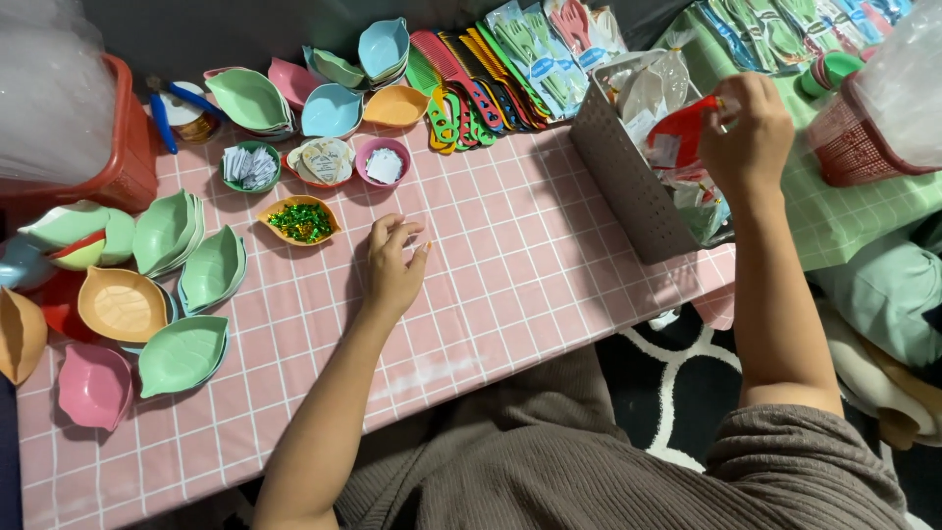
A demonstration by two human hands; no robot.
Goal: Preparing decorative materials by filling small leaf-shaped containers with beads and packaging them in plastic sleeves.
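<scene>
The right hand is pinching a red-and-clear plastic packet at its top edge, holding it just above the grey slotted basket where more clear packets are standing upright, within easy reach. The left hand is resting on the pink checked desk, fingers loosely spread and holding nothing, seemingly steadying the person. Just beside it is sitting an orange leaf-shaped dish of green bits, among stacked leaf-shaped dishes.
</scene>
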